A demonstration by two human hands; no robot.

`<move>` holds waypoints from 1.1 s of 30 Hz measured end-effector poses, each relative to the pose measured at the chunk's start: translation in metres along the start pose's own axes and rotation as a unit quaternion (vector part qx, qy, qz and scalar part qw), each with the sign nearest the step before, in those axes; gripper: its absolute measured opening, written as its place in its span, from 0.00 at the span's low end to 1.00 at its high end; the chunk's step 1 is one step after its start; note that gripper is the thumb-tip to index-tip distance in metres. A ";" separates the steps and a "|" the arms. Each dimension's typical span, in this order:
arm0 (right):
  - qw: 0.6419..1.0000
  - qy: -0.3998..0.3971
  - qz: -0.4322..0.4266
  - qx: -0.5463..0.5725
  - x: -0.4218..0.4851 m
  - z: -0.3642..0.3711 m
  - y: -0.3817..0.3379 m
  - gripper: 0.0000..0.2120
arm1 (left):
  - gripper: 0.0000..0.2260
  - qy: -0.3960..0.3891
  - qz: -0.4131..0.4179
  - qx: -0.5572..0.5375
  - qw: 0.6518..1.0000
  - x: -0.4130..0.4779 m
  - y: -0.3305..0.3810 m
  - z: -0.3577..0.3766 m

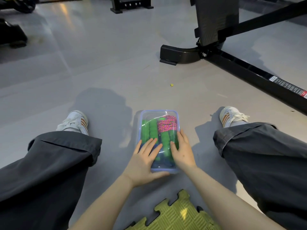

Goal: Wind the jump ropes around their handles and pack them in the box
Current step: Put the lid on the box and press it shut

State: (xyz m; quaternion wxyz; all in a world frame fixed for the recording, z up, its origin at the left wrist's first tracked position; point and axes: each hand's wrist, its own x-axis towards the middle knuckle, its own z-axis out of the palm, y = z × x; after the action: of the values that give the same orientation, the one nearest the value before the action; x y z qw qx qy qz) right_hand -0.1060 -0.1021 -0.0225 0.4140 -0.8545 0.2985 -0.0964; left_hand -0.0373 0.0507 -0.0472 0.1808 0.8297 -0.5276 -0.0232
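Left hand [146,157], right hand [182,151] atop box [158,111]

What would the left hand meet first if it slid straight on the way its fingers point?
Probably the far rim of the box: the left hand lies flat on the lid, fingers pointing forward and slightly right. It might brush the right hand first.

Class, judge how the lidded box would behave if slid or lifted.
Probably slides easily: the box is smooth plastic on a glossy floor. Low and flat, so unlikely to tip. Holding only ropes, likely light.
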 end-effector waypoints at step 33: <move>0.954 -0.122 -0.088 -0.261 0.089 0.013 -0.064 0.29 | 0.17 0.281 -0.375 -0.172 0.866 0.002 0.028 -0.045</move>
State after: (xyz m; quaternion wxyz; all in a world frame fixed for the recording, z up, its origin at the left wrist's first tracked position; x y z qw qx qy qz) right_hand -0.0014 -0.1159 0.0106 0.2001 -0.9608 0.1840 0.0543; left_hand -0.0507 0.0509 0.0042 0.4389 0.8922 -0.0911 0.0546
